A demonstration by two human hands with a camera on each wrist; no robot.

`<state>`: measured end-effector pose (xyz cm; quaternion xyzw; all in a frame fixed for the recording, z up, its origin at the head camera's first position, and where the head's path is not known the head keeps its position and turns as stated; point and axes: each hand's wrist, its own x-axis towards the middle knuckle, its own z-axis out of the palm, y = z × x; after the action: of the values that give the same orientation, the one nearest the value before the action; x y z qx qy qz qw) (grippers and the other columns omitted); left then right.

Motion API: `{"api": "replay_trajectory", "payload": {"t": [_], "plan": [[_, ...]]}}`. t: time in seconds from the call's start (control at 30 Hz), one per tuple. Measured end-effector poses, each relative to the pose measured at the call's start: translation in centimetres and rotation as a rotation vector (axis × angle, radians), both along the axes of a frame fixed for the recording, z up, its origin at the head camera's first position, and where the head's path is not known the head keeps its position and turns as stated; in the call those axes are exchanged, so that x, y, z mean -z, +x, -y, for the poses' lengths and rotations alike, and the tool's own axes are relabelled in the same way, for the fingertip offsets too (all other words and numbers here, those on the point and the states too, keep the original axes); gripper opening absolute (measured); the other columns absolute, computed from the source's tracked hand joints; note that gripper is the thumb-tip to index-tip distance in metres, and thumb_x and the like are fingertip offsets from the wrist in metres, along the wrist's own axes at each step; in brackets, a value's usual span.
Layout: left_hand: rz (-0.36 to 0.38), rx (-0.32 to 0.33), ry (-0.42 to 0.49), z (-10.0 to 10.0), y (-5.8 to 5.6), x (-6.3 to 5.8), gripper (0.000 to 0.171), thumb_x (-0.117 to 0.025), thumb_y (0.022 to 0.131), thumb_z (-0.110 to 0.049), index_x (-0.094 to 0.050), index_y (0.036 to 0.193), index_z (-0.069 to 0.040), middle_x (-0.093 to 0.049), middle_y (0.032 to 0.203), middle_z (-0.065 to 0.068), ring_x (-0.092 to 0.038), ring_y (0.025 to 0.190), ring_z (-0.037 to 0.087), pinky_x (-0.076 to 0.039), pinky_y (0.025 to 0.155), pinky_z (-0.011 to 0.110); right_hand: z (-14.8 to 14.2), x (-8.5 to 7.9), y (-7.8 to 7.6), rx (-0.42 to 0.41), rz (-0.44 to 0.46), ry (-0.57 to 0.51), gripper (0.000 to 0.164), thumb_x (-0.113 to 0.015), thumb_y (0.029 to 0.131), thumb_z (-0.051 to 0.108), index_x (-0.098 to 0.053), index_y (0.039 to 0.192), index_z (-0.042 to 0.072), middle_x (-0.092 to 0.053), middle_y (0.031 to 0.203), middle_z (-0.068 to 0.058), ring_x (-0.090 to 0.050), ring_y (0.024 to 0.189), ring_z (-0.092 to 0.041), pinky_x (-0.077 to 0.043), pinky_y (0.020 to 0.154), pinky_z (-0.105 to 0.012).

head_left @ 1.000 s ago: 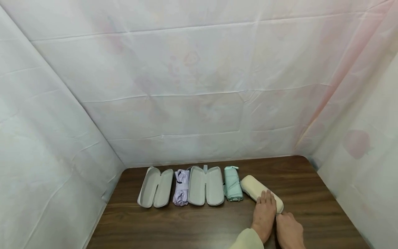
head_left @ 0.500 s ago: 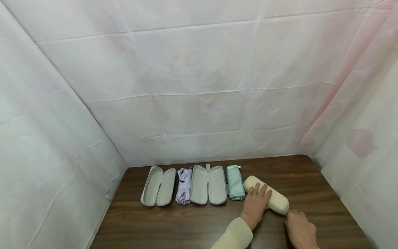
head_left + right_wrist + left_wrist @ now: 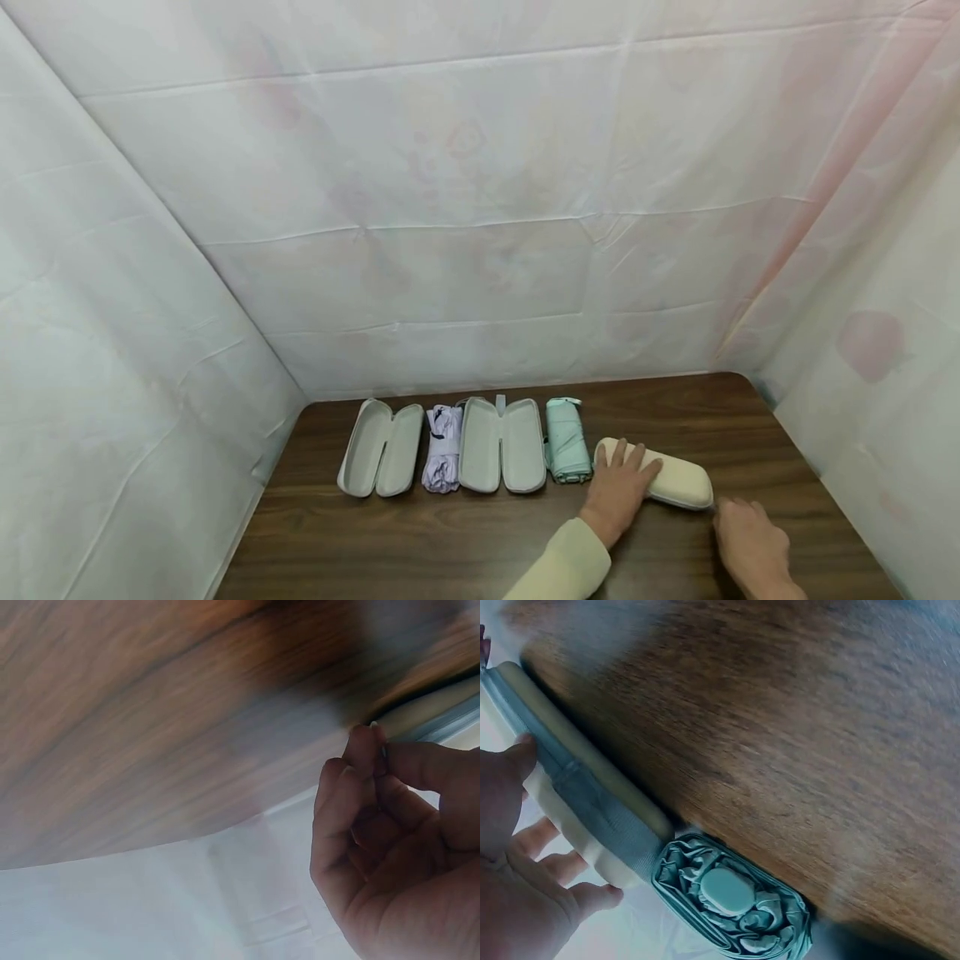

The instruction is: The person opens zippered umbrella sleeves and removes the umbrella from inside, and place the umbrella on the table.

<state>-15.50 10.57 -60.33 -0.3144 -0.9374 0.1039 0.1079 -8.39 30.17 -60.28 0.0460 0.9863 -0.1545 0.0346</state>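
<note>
A cream hard-shell zip case [image 3: 678,479] lies closed and slightly slanted at the table's right side. My left hand [image 3: 617,493] holds its left end, fingers spread over the top. In the left wrist view the thumb [image 3: 523,754] presses the grey zipper band [image 3: 592,799]. At the case's right end my right hand [image 3: 750,537] pinches a small zipper pull between thumb and forefinger; the right wrist view shows only a sliver of the pull [image 3: 384,750]. A rolled mint-green folding umbrella [image 3: 568,442] lies just left of the case, its end facing the left wrist camera.
Further left lie an opened grey-lined case [image 3: 521,446], a rolled lilac folding umbrella [image 3: 444,450] and another opened grey-lined case [image 3: 400,454], in a row near the back of the dark wooden table [image 3: 420,550]. Pale printed cloth [image 3: 465,275] hangs behind and at both sides.
My left hand has shifted left from the case's right part to its left end. My right hand has moved right. The case has turned closer to level and slid right.
</note>
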Motion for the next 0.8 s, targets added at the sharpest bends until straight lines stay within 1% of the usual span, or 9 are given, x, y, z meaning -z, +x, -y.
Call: {"api": "replay_trajectory", "payload": {"t": [0.1, 0.23, 0.3, 0.4, 0.47, 0.5, 0.6, 0.73, 0.8], "plan": [[-0.006, -0.017, -0.004, -0.4, 0.3, -0.2, 0.050, -0.060, 0.101, -0.057, -0.050, 0.150, -0.050, -0.053, 0.151, -0.014, -0.049, 0.143, 0.015, -0.050, 0.107, 0.044, -0.5, 0.1, -0.1, 0.006, -0.029, -0.011, 0.009, -0.063, 0.098, -0.002, -0.072, 0.095, -0.004, -0.069, 0.080, -0.010, -0.059, 0.070, -0.026, -0.049, 0.044, -0.041], [-0.045, -0.067, -0.039, -1.0, 1.0, -0.2, 0.051, -0.061, 0.100, -0.058, -0.050, 0.149, -0.053, -0.054, 0.148, -0.013, -0.051, 0.139, 0.014, -0.052, 0.104, 0.045, -0.6, 0.2, -0.3, 0.020, -0.063, -0.021, 0.015, -0.060, 0.099, 0.001, -0.072, 0.089, 0.000, -0.067, 0.076, -0.007, -0.055, 0.068, -0.023, -0.047, 0.042, -0.040], [-0.079, -0.090, -0.059, -1.2, 1.3, 0.0, 0.050, -0.063, 0.101, -0.053, -0.050, 0.149, -0.054, -0.054, 0.148, -0.013, -0.052, 0.138, 0.014, -0.052, 0.103, 0.046, -0.5, 0.2, -0.3, 0.030, -0.071, -0.025, 0.020, -0.059, 0.099, 0.002, -0.069, 0.081, 0.003, -0.063, 0.072, -0.005, -0.052, 0.068, -0.023, -0.046, 0.043, -0.039], [-0.119, -0.118, -0.085, -1.5, 1.8, 0.2, 0.050, -0.065, 0.102, -0.044, -0.050, 0.149, -0.054, -0.055, 0.149, -0.012, -0.053, 0.137, 0.015, -0.052, 0.103, 0.046, -0.3, 0.2, -0.4, 0.046, -0.094, -0.021, 0.024, -0.059, 0.097, 0.000, -0.066, 0.075, 0.006, -0.063, 0.071, -0.004, -0.049, 0.068, -0.022, -0.046, 0.043, -0.037], [-0.122, -0.133, -0.103, -1.7, 2.0, 0.4, 0.051, -0.064, 0.104, -0.042, -0.049, 0.150, -0.055, -0.055, 0.150, -0.012, -0.053, 0.139, 0.015, -0.052, 0.104, 0.046, -0.2, 0.2, -0.4, 0.047, -0.099, -0.011, 0.025, -0.061, 0.096, -0.001, -0.065, 0.073, 0.007, -0.063, 0.072, -0.005, -0.050, 0.070, -0.023, -0.047, 0.045, -0.040], [-0.120, -0.141, -0.105, -1.8, 2.0, 0.5, 0.050, -0.063, 0.104, -0.044, -0.048, 0.150, -0.055, -0.054, 0.151, -0.013, -0.053, 0.139, 0.014, -0.052, 0.104, 0.046, -0.1, 0.2, -0.4, 0.045, -0.103, -0.004, 0.024, -0.062, 0.095, -0.002, -0.065, 0.073, 0.007, -0.064, 0.073, -0.006, -0.050, 0.070, -0.023, -0.048, 0.045, -0.041], [-0.116, -0.157, -0.103, -1.9, 2.1, 0.7, 0.048, -0.061, 0.104, -0.046, -0.049, 0.150, -0.055, -0.055, 0.151, -0.014, -0.053, 0.139, 0.014, -0.051, 0.104, 0.046, 0.3, 0.2, -0.4, 0.037, -0.120, 0.016, 0.020, -0.065, 0.093, -0.003, -0.067, 0.074, 0.005, -0.065, 0.074, -0.007, -0.052, 0.071, -0.023, -0.051, 0.047, -0.044], [-0.117, -0.166, -0.088, -2.0, 2.2, 0.7, 0.050, -0.064, 0.102, -0.038, -0.052, 0.148, -0.055, -0.057, 0.149, -0.014, -0.054, 0.138, 0.014, -0.051, 0.104, 0.047, 0.6, 0.1, -0.2, 0.019, -0.120, 0.024, 0.017, -0.067, 0.091, -0.005, -0.069, 0.076, 0.002, -0.065, 0.074, -0.008, -0.052, 0.070, -0.022, -0.051, 0.047, -0.042], [-0.112, -0.169, -0.087, -2.1, 2.3, 0.6, 0.051, -0.066, 0.102, -0.037, -0.052, 0.147, -0.055, -0.057, 0.149, -0.014, -0.054, 0.138, 0.014, -0.051, 0.104, 0.047, 0.8, 0.0, -0.1, 0.013, -0.116, 0.024, 0.016, -0.068, 0.091, -0.006, -0.069, 0.076, 0.000, -0.065, 0.074, -0.007, -0.053, 0.071, -0.022, -0.052, 0.047, -0.041]]}}
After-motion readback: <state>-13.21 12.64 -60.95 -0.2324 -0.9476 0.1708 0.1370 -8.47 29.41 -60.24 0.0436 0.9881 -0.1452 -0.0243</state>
